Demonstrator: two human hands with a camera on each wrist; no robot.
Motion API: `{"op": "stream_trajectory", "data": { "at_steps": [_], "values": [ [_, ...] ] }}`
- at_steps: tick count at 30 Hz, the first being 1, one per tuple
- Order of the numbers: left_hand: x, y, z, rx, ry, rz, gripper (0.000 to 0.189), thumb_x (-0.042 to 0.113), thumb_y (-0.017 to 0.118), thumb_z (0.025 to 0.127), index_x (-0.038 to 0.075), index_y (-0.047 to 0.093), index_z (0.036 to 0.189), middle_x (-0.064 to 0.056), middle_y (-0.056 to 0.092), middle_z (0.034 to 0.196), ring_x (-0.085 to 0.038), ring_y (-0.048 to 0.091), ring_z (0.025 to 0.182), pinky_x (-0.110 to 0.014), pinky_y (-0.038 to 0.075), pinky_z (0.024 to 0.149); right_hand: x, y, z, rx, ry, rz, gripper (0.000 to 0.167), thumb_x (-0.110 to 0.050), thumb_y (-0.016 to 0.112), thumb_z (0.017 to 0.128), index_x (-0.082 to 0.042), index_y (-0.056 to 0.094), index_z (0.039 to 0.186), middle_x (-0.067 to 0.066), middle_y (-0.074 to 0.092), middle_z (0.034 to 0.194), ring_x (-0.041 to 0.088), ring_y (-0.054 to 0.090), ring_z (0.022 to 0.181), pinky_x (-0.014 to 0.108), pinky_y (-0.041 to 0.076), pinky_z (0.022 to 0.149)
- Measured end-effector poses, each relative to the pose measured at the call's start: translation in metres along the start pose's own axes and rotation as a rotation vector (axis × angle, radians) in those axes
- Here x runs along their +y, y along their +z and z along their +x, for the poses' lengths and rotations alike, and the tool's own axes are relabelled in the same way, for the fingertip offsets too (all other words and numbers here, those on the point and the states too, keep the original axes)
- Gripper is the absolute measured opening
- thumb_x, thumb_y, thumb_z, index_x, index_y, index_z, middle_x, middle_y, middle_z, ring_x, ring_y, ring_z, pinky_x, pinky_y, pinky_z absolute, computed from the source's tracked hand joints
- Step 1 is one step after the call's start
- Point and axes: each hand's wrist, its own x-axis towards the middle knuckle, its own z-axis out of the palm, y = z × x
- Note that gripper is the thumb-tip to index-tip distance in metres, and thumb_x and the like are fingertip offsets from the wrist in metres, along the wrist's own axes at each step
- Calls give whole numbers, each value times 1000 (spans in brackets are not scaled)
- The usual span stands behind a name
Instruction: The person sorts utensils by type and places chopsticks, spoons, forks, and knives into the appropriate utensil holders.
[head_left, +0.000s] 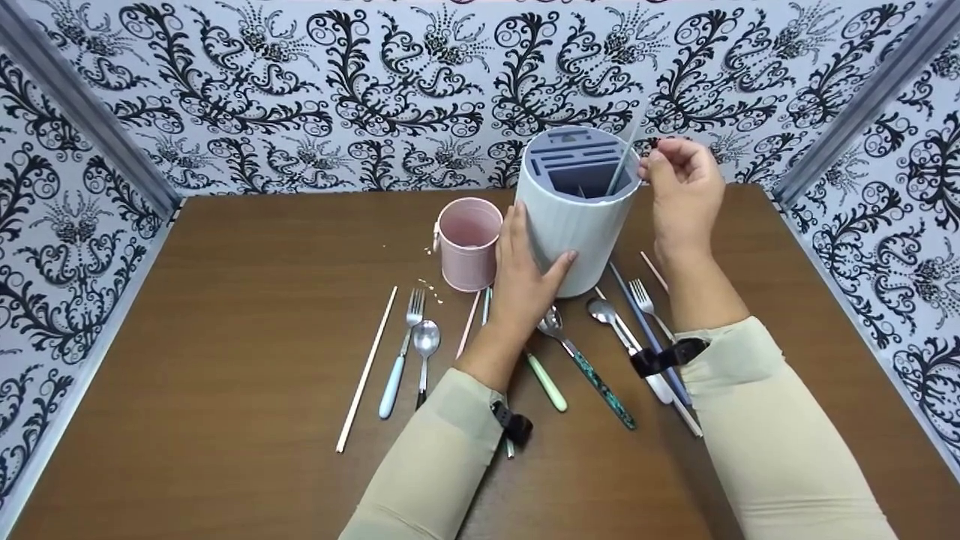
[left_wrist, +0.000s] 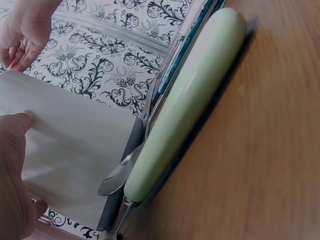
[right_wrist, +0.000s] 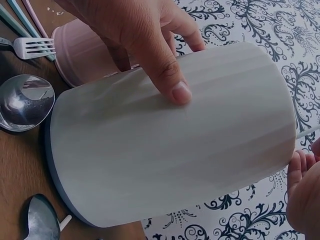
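Observation:
My left hand (head_left: 521,274) grips the side of a tall white utensil holder (head_left: 574,232), thumb in front and fingers round its left side. The holder leans slightly, its grey slotted top facing up. A thin pale-green chopstick (head_left: 621,169) stands slanted in the large compartment, its upper end blurred against the wall. Right beside it, my right hand (head_left: 686,176) has loosely bent fingers at the holder's right rim; the chopstick passes left of the fingertips. In the right wrist view, the left thumb lies along the holder's white wall (right_wrist: 175,145).
A pink cup (head_left: 469,251) stands left of the holder. Across the wooden table lie a pale chopstick (head_left: 367,367), a blue-handled fork (head_left: 401,360), a spoon (head_left: 426,341), a green handle (head_left: 546,382), a teal-handled spoon (head_left: 600,386) and more cutlery under the right arm. Patterned walls enclose the table.

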Motion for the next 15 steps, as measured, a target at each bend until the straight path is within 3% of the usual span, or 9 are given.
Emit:
{"op": "stream_trajectory", "data": {
  "at_steps": [15],
  "values": [
    [3,-2,-1,-8,-11,-3,97,39,79,92,6,23,164,-24,31,166,-38,28,157,-48,26,129,4,-13,-8,18,-28,12,10,10,64,94,2,67,99,12,65,92,21,67,79,28,62,74]
  ]
}}
